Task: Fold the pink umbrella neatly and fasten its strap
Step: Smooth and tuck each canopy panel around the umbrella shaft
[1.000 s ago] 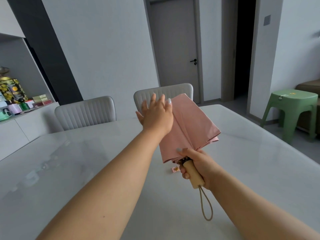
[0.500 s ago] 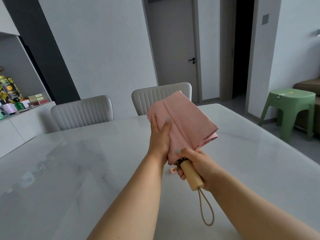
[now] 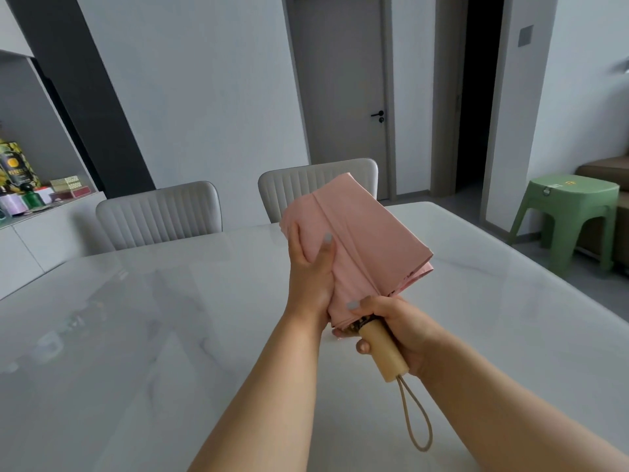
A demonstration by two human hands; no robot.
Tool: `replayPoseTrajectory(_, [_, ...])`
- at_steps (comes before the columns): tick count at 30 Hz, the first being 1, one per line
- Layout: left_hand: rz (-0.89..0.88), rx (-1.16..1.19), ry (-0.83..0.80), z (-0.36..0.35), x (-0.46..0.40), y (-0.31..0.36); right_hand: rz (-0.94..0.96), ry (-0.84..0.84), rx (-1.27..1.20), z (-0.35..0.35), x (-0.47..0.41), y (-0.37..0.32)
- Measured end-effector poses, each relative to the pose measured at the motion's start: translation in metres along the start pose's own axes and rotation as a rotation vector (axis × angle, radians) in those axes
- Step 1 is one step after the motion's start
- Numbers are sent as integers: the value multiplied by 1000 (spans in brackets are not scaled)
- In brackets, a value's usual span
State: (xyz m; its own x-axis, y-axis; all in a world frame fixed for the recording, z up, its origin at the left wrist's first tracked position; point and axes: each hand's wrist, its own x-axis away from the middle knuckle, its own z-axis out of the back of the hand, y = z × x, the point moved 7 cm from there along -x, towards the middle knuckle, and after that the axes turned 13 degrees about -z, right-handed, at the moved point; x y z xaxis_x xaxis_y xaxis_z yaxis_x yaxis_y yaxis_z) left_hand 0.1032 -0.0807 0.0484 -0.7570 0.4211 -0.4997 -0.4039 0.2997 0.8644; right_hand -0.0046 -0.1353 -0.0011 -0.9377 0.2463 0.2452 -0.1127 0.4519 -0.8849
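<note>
Fingers (image 3: pixel 308 247) of the left hand (image 3: pixel 311 277) are curled round the soft pink cloth umbrella (image 3: pixel 360 243), with the thumb pressed flat on a fold. Fingers of the right hand (image 3: pixel 396 330) are wrapped tight round the pale wooden handle (image 3: pixel 383 350). The umbrella is held up in the air above the shiny white marble surface (image 3: pixel 136 335), tilted away from the person. A tan cord loop (image 3: pixel 417 420) hangs down from the end of the handle.

The folds are not yet wrapped snug, and the strap cannot be seen. If the left hand is lifted too soon, the loose flaps on the right side could probably spring open. If the cloth is twisted unevenly, a lumpy roll may be made, and the strap might not reach.
</note>
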Motion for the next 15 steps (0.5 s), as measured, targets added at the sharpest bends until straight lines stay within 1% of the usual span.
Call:
replayPoseTrajectory(4, [23, 20, -65, 4, 1, -11, 27, 68, 49, 2, -4, 3])
replayPoseTrajectory(6, [37, -23, -98, 5, -1, -15, 39, 85, 66, 3, -4, 4])
replayPoseTrajectory(8, [60, -145, -116, 7, -6, -14, 46, 112, 75, 7, -4, 3])
replayPoseTrajectory(10, [45, -378, -93, 13, -16, -7, 52, 116, 77, 8, -4, 0])
replayPoseTrajectory(12, [-51, -620, -36, 22, -31, 13, 58, 106, 87, 7, -5, -1])
replayPoseTrajectory(13, [-114, -684, -30, 23, -39, 26, 61, 101, 95, 6, -4, -2])
replayPoseTrajectory(15, [-202, -733, -50, 19, -57, 50, 64, 90, 113, 3, -4, -2])
